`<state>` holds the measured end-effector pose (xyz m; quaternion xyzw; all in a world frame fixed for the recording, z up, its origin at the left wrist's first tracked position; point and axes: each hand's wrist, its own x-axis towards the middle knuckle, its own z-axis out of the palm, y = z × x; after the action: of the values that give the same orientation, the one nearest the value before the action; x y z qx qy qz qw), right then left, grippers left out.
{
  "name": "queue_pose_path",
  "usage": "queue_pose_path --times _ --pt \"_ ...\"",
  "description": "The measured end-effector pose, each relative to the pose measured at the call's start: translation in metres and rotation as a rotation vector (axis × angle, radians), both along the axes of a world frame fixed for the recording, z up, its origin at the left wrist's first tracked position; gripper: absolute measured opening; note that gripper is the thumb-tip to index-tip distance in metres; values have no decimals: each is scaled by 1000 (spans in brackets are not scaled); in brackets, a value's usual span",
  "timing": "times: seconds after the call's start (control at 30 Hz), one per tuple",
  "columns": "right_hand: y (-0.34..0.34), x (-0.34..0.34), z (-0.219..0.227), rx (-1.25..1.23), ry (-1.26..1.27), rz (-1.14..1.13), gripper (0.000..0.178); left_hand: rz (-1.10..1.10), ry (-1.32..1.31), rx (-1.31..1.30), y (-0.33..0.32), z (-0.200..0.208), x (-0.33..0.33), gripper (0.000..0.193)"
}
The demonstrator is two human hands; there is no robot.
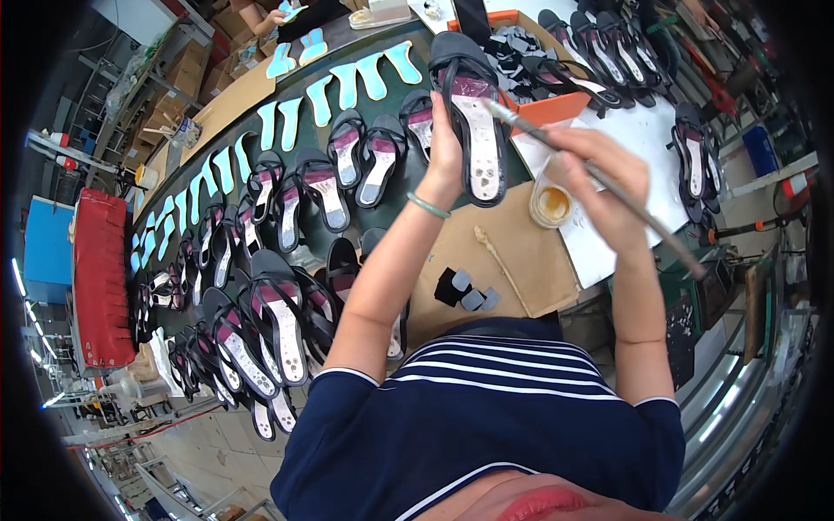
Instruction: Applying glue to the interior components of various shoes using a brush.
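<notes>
My left hand (446,148) is closed on a black strappy sandal (483,148), held up toe away from me with its pale footbed facing me. Between the fingers of my right hand (608,178) is a long-handled brush (653,224). Its bristle end lies over the upper part of the footbed; whether it touches cannot be made out. Just below the sandal, an open container (552,205) of amber liquid stands at the edge of a brown cardboard sheet (434,323). A crusted stick (504,265) rests on that sheet, near small grey and black pads (472,300).
Several black sandals (280,306) crowd the bench to the left, with rows of light-blue insoles (269,127) behind them. An orange box (547,115) of dark pieces stands beyond the sheet. More sandals (692,156) are at right. Another person's hand (276,17) shows at the far side.
</notes>
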<state>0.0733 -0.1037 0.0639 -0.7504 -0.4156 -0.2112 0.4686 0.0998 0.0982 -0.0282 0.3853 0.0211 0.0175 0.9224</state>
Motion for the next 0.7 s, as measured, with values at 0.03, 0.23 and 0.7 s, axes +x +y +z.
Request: queue_pose_path --times 0.03,0.23,0.7 --pt "9 -3 -10 29 8 -14 19 67 -5 10 -6 6 -6 79" --pt "43 14 -45 148 -98 -24 22 223 -66 -174 -25 2 -11 73" --pt "46 9 -63 51 -286 -204 21 353 -192 -147 -22 -8 -17 66"
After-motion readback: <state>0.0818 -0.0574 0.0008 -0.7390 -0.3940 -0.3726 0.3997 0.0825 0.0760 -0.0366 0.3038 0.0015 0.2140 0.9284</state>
